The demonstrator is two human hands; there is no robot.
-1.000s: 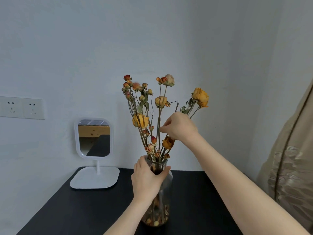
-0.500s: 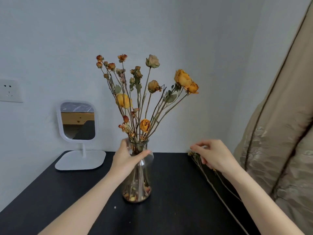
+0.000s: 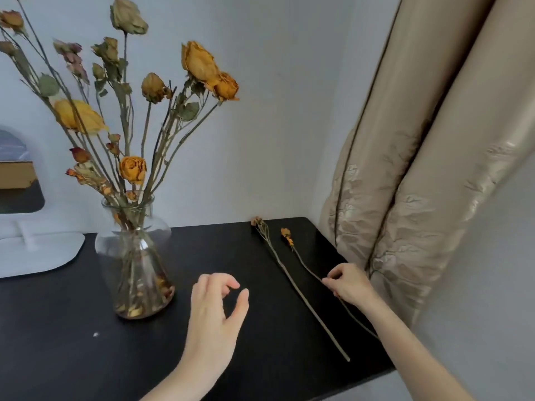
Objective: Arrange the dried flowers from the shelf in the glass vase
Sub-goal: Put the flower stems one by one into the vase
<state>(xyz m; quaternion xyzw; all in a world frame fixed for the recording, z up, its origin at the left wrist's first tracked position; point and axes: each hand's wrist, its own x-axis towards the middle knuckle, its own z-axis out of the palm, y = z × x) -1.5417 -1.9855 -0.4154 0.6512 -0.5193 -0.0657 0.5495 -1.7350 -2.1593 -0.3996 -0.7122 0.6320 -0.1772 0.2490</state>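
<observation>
Right hand (image 3: 348,282) pinched the orange-budded dried stem (image 3: 307,266) on the black table (image 3: 58,328). I saw left hand (image 3: 215,311) loosely curled, empty, near glass vase (image 3: 136,261).

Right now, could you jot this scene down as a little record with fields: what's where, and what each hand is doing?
Table: black, against a pale wall
Vase: clear glass, upright on the table
Flowers: dried bunch standing in the vase
Left stem: lies loose on the table, right of the vase
Right stem: lies beside it, nearer the curtain
Right hand: pinches the right stem partway along
Left hand: between vase and stems, loosely curled, holds nothing
Mirror: white, at the left edge
</observation>
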